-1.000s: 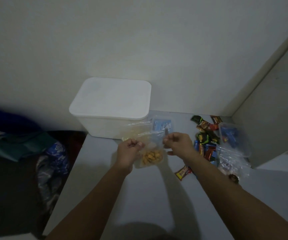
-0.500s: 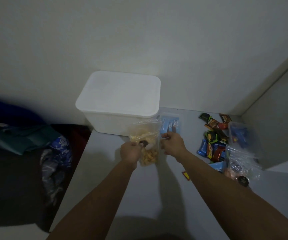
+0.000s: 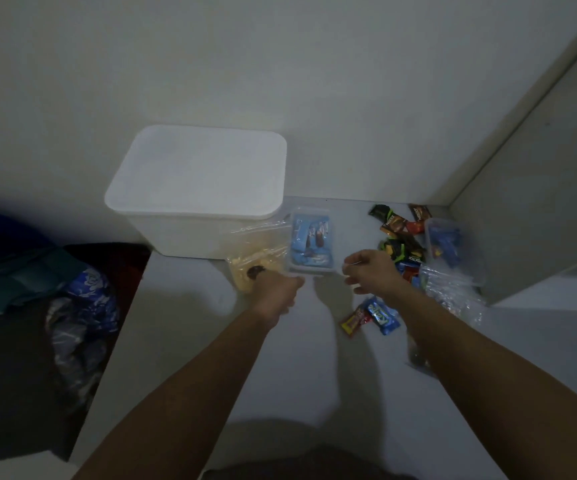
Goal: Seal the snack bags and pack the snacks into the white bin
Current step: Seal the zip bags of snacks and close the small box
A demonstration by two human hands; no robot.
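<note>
Two hands worked at the desk's (image 3: 280, 375) far edge: your left hand (image 3: 275, 294) gripped the clear snack bag (image 3: 257, 252) against the lidded white bin (image 3: 183, 233), your right hand (image 3: 372, 270) hung loosely curled, holding nothing.

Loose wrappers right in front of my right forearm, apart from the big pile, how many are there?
2: a red and yellow wrapper and a blue wrapper beside it, lying on the table by the right forearm. Others may be hidden under the arm.
</note>
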